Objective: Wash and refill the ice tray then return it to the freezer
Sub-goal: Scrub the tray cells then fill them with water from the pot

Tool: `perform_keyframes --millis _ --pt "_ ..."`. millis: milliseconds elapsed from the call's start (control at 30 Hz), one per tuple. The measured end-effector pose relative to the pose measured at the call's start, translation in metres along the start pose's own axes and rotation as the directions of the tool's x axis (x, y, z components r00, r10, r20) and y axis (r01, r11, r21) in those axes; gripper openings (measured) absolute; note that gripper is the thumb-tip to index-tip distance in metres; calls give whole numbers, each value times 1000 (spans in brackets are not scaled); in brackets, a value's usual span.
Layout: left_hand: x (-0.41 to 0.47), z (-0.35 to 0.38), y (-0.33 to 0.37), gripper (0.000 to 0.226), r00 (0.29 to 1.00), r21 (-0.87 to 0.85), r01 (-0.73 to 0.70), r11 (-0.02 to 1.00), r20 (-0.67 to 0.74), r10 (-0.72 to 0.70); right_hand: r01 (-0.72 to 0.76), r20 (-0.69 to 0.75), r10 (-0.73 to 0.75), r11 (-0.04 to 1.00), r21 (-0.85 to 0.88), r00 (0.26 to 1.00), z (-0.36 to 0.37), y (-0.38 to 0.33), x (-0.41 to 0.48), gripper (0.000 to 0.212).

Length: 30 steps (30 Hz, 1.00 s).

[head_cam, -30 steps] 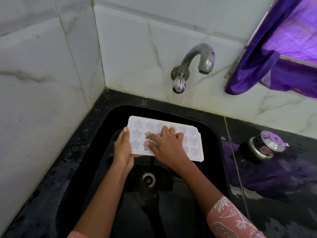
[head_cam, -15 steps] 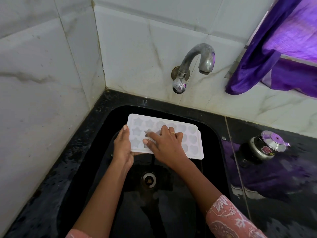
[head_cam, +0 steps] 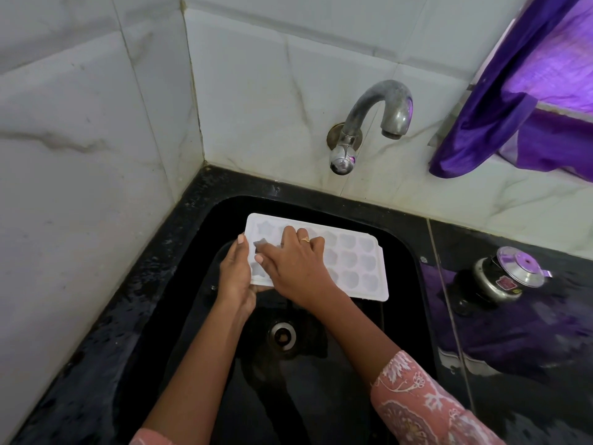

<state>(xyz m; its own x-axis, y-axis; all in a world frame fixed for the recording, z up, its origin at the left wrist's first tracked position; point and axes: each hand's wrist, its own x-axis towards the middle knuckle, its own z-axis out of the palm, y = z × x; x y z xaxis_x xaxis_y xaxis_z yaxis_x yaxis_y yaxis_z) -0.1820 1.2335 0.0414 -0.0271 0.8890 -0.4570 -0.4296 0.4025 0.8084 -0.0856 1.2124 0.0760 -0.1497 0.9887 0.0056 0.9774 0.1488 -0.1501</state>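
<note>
While we wash the ice tray (head_cam: 353,268), it lies over the black sink (head_cam: 398,316), just behind the drain (head_cam: 282,337), with its cavities facing up and its long side running left to right. We cannot tell whether the tray touches the sink wall.

1. Left hand (head_cam: 236,277): positioned behind and left of the drain. Its grip is closed on the tray's left short edge, with one finger lying straight along that edge.
2. Right hand (head_cam: 295,268): positioned directly behind the drain, on top of the tray's left half. Its grip is narrow and holds a small grey pad (head_cam: 260,244) between thumb and curled fingers, pressed against the star-shaped cavities. A ring (head_cam: 305,239) shows on one finger.
3. Tray's right half: uncovered, extending behind and right of the drain.

The tap (head_cam: 369,123) projects from the tiled wall well behind the drain. On the counter (head_cam: 529,348), right of the drain, stands a steel pot (head_cam: 503,277). A purple cloth (head_cam: 513,107) hangs far behind and right of the drain.
</note>
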Motion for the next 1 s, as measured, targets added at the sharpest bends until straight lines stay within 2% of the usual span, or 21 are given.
perform_keyframes --millis 433,700,833,1000 --pt "1 -1 2 32 1000 -3 -2 1000 -9 2 12 -23 -13 999 -52 1000 -2 2 6 38" --pt "4 -6 1 28 1000 -21 14 1000 -19 -15 -2 10 2 1000 12 1000 4 -5 6 37" --pt "5 -7 2 30 1000 -42 8 999 -11 -9 0 -18 1 998 64 1000 3 0 -6 36" --pt "10 -10 4 35 1000 -42 -1 999 1 1 -114 -127 130 985 131 983 -1 22 -38 36"
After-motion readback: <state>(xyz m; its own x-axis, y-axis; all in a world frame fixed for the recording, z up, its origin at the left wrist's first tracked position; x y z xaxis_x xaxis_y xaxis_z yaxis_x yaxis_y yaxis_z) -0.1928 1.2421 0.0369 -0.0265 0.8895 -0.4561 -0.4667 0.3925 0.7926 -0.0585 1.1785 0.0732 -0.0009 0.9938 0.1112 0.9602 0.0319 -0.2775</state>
